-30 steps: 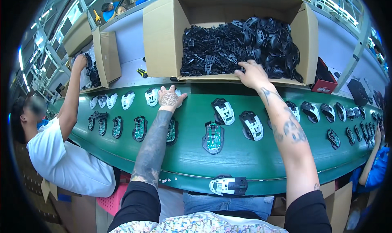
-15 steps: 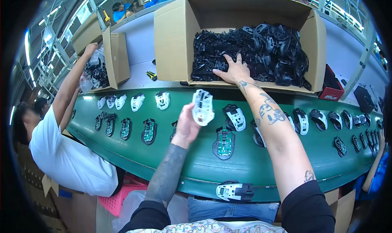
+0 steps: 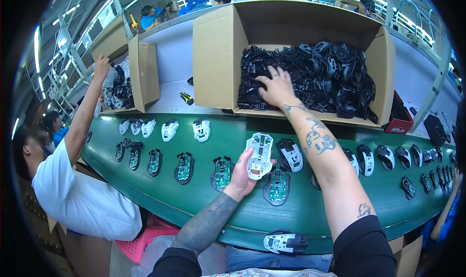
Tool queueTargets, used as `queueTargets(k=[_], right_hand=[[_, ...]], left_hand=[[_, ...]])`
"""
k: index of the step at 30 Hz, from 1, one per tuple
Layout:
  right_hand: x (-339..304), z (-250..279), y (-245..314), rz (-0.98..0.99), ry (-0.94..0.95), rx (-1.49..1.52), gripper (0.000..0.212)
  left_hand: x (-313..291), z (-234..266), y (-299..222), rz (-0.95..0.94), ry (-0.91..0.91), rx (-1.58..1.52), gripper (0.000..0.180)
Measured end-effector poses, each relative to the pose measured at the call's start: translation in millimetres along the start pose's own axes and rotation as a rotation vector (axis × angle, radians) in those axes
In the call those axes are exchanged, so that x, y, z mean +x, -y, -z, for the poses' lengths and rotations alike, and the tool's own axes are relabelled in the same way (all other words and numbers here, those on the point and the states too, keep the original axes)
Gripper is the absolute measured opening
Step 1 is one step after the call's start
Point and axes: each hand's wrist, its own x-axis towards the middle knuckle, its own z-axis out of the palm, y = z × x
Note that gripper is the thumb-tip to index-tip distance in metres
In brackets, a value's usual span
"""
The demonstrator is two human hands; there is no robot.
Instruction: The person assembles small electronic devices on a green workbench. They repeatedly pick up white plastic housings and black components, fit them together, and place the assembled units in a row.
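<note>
My left hand (image 3: 241, 176) is closed on a white computer mouse shell (image 3: 258, 155), its hollow, ribbed inner side facing up. The shell hangs over the green belt, just above a mouse base with a green circuit board (image 3: 278, 186). My right hand (image 3: 277, 88) reaches into a big cardboard box (image 3: 216, 63), its fingers spread over a heap of black plastic mouse parts (image 3: 323, 68). Nothing shows in its grip, though the fingertips partly blend into the dark heap. A black-and-white mouse shell (image 3: 290, 154) lies right beside the held one.
Rows of white shells (image 3: 201, 130) and circuit-board bases (image 3: 184, 167) line the green belt (image 3: 155, 194). One shell (image 3: 285, 242) lies at the near edge. A co-worker in a white shirt (image 3: 87, 189) reaches into a smaller box (image 3: 145, 73) at left. A yellow-and-black tool (image 3: 186, 98) lies behind the belt.
My left hand has moved right and nearer with the white shell, and has turned it. My right hand stays over the black parts with its fingers shifted. The whole view has moved slightly.
</note>
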Motion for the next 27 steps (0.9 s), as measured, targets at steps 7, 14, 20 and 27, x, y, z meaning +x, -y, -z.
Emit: queueTargets(k=[7,14,20,27], right_hand=[[-26,14,-45,-0.044,0.023,-0.159,0.047],[-39,41,-64,-0.091,0.086,-0.119,0.040],[-35,75,-74,-0.102,0.274,0.305,0.028],[-53,106,-74,-0.260,0.154,0.509,0.034]], left_hand=[[2,2,6,-0.012,0.037,0.016,0.046],[1,1,7,0.004,0.057,0.047,0.043],[1,4,6,-0.010,0.041,0.068,0.040],[-2,1,4,0.010,0.074,0.069,0.038]])
